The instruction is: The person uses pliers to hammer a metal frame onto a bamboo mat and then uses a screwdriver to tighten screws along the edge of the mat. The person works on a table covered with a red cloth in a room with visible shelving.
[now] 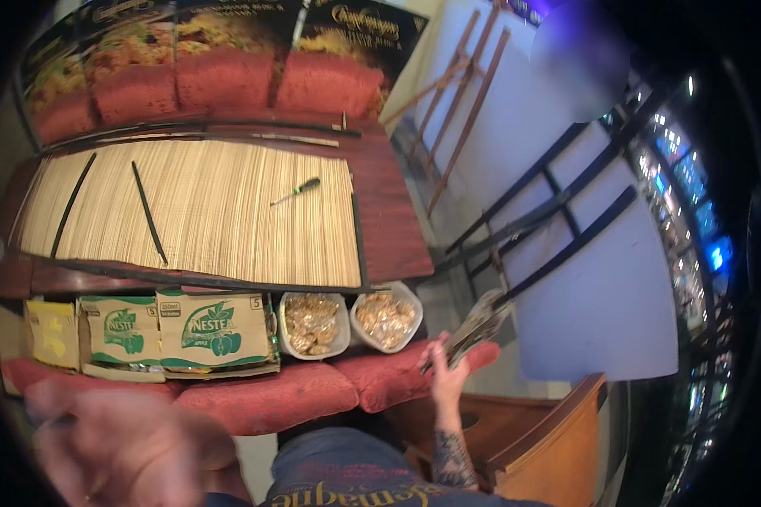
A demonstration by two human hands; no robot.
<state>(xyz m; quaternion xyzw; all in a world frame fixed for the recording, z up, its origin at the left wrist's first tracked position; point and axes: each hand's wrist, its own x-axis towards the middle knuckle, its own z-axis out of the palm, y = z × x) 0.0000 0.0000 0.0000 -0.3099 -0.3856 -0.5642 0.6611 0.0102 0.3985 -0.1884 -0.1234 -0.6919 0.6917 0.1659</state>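
Greyish bundle [479, 324], one; hands [448, 367] [123, 444], two

Matt and glossy surfaces
Slatted mat [237, 211] is ridged; table [389, 224] is smooth wood; carton [254, 338] is matt cardboard; held bundle [480, 326] looks glossy, plastic-like.
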